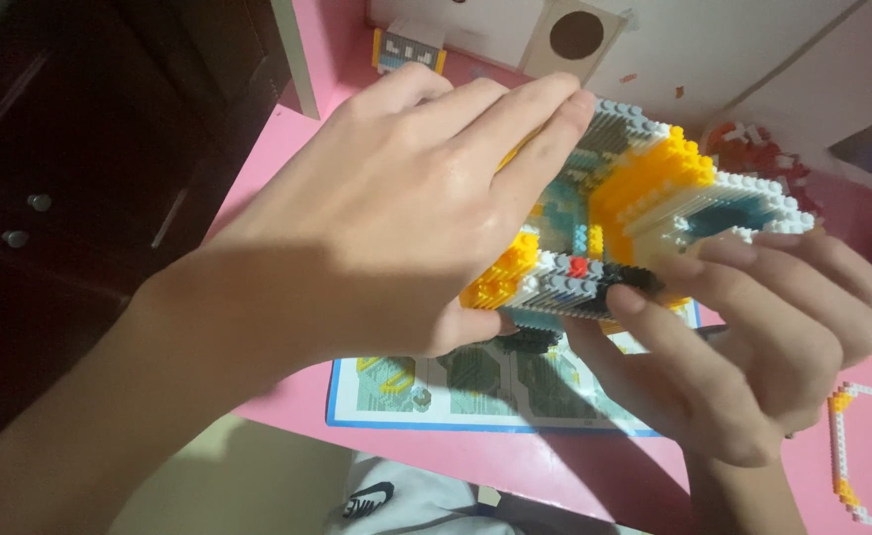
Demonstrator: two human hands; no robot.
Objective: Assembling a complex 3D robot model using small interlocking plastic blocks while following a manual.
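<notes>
- Head view: the left hand (396,208) lay flat over the top of a brick model (634,213), fingers together and stretched across it, thumb tucked under its near edge.
- The right hand (753,347) cupped the model from below and the right, fingers (654,317) spread and curled up against its lower side.
- The model sat between both hands, held above the bench (555,461), tilted, its white and teal end pointing to the upper right. It was built of small studded bricks: yellow bands, white and grey rows, teal inside, one red brick near the lower edge.
- Under the hands an instruction sheet (476,391) with a blue border lay flat on the pink bench.
- At the right edge a ring (867,456) of white and orange bricks lay on the bench, well apart from the sheet.
- Loose red and white bricks (753,144) lay behind the model.
- A cardboard piece (575,35) with a round hole stood at the far side.
- A dark cabinet (79,168) stood to the left.
</notes>
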